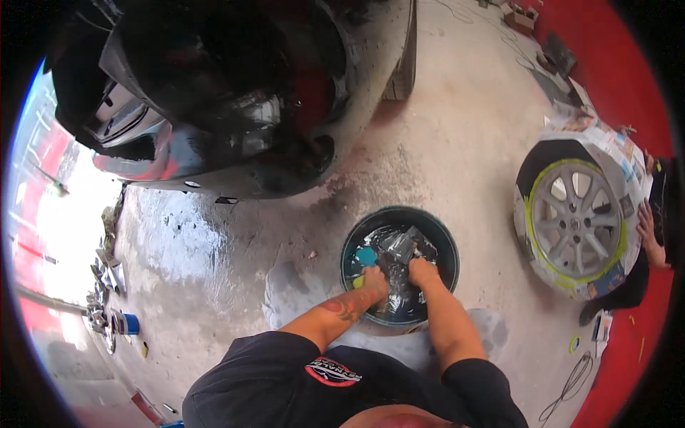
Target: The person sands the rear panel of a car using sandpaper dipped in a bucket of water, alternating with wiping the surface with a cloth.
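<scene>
A round dark green bucket (452,267) of water stands on the floor in front of me, and both my hands reach down into it. My left hand (374,282) is closed at its left side, around a yellow-green piece (358,282) that pokes out beside the fingers. Just beyond those fingers is a teal rounded piece (366,257); whether the two are joined I cannot tell. My right hand (423,272) is closed on the near edge of a dark grey, wet-looking sheet (401,247). Its fingertips are partly hidden.
A black car body (235,107) fills the upper left. To the right, another person's hand (648,227) rests against a paper-masked wheel (571,214). A blue container (128,324) stands at the far left, a cable (571,385) lies lower right, and the concrete floor (193,235) has wet patches.
</scene>
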Demonstrator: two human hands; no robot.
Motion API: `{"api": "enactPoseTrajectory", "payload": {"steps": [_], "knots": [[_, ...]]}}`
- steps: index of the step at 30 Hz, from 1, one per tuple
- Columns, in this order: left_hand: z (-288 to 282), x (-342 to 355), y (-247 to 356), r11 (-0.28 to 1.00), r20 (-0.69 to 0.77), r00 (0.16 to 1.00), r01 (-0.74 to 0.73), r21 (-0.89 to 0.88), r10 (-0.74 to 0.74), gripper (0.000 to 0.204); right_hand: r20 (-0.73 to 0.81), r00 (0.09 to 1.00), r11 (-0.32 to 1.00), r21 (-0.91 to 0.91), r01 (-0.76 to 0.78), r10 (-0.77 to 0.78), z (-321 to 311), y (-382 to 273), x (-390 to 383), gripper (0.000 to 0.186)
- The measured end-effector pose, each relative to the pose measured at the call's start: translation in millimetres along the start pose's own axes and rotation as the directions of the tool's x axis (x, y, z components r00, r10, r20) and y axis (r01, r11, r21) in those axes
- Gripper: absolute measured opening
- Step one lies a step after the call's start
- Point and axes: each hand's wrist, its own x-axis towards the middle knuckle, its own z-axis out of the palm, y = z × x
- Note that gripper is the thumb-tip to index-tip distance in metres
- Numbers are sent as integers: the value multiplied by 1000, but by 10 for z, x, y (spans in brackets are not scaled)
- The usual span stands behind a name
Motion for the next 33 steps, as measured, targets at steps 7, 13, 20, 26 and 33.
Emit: {"api": "enactPoseTrajectory", "payload": {"steps": [7,13,20,26,33], "knots": [[95,-26,-243,918,48,998,-11,-396,33,50,-32,999,996,89,16,-14,-13,54,212,36],[-340,-536,-606,-4,-469,846,-486,-874,-255,44,258,889,870,-229,437,-379,103,88,539,36],[-934,-512,-548,-615,-465,862,-479,-626,-199,44,349,917,156,934,-322,-194,-36,93,444,46],[-1081,-278,-214,464,-568,773,-408,-786,-282,75,352,912,128,935,-331,-213,-159,42,469,45],[-1049,-281,-290,-327,-387,908,-418,-847,-160,95,393,899,140,918,-371,-193,-163,158,625,43]]}}
